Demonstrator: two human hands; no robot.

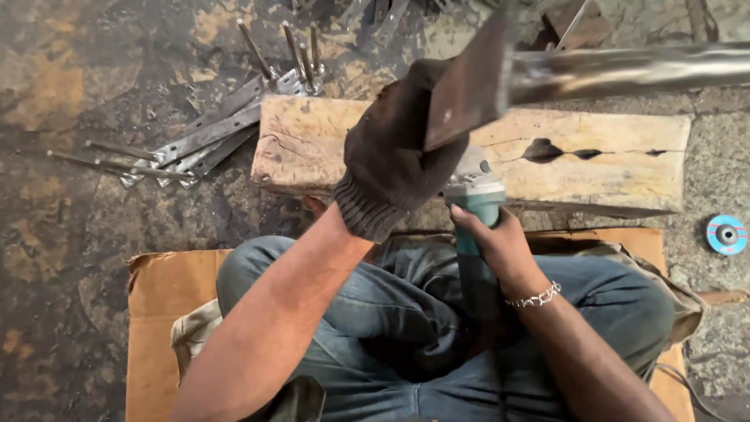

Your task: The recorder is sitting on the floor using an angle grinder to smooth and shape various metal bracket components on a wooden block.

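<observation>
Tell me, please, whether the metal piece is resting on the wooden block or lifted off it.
Lifted: the gloved left hand holds the metal piece up toward the camera, above the wooden block. The right hand grips the green grinder.

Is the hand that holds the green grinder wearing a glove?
No, the right hand grips the green grinder bare, with a bracelet at the wrist; only the left hand has a dark glove.

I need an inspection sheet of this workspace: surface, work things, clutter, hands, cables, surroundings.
Surface: stained stone floor; wooden block lies across it.
Work things: metal piece with a long bar, raised above the block; teal angle grinder.
Clutter: flat metal strips with rods; blue grinding disc.
Hands: left hand, gloved, holds the metal piece; right hand, bare, grips the grinder.
Cables: nothing seen.
Surroundings: cardboard sheet under the seated person.
</observation>
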